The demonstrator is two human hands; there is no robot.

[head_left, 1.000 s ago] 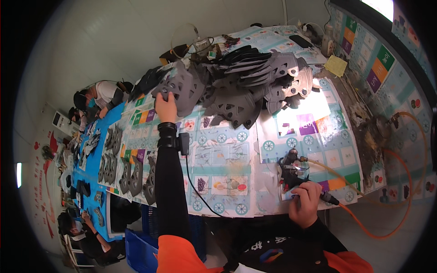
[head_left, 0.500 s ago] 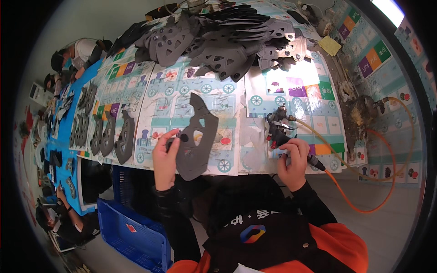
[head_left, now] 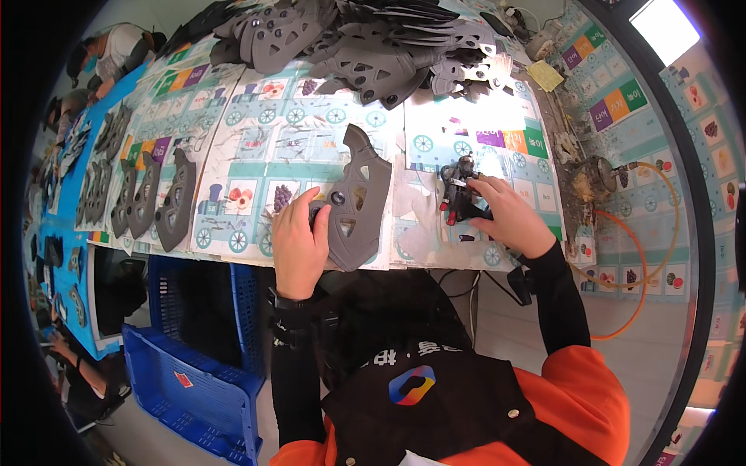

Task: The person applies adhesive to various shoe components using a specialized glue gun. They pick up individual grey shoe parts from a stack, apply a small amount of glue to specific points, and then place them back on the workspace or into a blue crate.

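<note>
My left hand (head_left: 301, 242) pinches the left edge of a grey curved piece (head_left: 370, 182), cut like a shoe upper with triangular holes and a dark round stud. The piece stands tilted over the table's front edge, its pointed end away from me. To the right, my right hand (head_left: 509, 211) is closed around the upper part of a black spray gun (head_left: 457, 186) with red parts. Its fingers curl over the gun's body, and the hand partly hides the handle.
Similar grey pieces (head_left: 365, 62) lie heaped at the back of the paper-covered table (head_left: 252, 167). Several more (head_left: 177, 200) stand in rows on the left. Blue crates (head_left: 194, 396) are below the front edge. Hoses (head_left: 642, 256) loop at the right. Other people work at the far left.
My right hand has moved up from beside the handle onto the spray gun's body. The left hand still holds the grey piece, now turned more upright. The whole view has shifted.
</note>
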